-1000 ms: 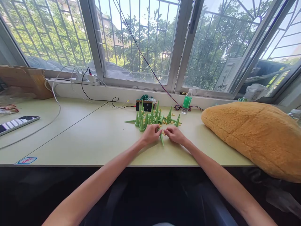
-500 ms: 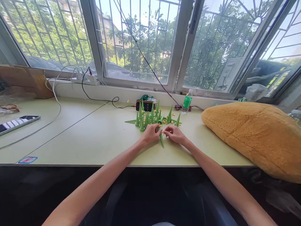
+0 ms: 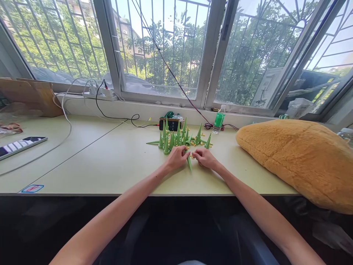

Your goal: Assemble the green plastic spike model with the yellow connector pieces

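Note:
My left hand (image 3: pixel 176 156) is closed around the wide end of a green plant watering spike (image 3: pixel 189 165), whose tip points down toward the table's front edge. Just to the right, my right hand (image 3: pixel 204 157) pinches a small yellow valve (image 3: pixel 192 156) at the spike's side. Whether the valve is fixed in the spike I cannot tell. Behind both hands stand several more green spikes (image 3: pixel 166 146), mostly upright with tips up. A few lie flat, one pointing left. Small yellow valves (image 3: pixel 202 144) are scattered among them.
Behind the spikes a phone (image 3: pixel 171 125) showing digits leans upright. A bottle with a green label (image 3: pixel 219 119) stands by the window sill. An orange plush cushion (image 3: pixel 298 158) covers the table's right side. At left lie another phone (image 3: pixel 23 144) and a white cable (image 3: pixel 64 141).
Both hands stay almost in place, the left still on the spike and the right still at the yellow valve. Little else differs.

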A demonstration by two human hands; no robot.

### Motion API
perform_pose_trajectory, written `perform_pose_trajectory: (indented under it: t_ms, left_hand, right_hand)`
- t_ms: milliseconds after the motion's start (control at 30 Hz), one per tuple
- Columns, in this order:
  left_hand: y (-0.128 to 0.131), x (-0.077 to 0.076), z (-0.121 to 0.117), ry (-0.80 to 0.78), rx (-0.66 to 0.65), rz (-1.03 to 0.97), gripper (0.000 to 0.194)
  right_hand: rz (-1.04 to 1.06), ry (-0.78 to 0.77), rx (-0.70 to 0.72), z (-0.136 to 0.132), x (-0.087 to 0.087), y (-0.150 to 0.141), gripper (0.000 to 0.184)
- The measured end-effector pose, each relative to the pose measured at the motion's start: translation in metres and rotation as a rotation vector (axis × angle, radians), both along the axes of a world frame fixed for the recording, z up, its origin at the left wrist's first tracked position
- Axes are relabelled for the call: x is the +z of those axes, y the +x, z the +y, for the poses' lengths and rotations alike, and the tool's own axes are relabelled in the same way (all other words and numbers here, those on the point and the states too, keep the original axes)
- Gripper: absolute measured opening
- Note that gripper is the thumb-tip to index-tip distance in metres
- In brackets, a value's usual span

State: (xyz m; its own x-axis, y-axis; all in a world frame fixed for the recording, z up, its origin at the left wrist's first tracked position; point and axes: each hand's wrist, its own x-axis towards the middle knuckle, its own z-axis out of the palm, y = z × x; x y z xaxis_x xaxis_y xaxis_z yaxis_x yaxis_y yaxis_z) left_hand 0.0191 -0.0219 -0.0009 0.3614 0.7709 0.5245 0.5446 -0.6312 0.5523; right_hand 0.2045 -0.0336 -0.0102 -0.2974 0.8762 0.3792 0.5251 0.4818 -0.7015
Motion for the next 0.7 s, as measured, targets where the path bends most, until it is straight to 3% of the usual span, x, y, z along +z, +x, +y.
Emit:
perform_pose_trajectory:
  t_ms: [700]
  left_hand:
    - [-0.0001, 0.0006, -0.0009, 0.005, -0.012, 0.024, 0.026]
  right_hand:
    - [-0.036, 0.025, -0.039, 0.0036, -0.0005, 0.0003, 0.036]
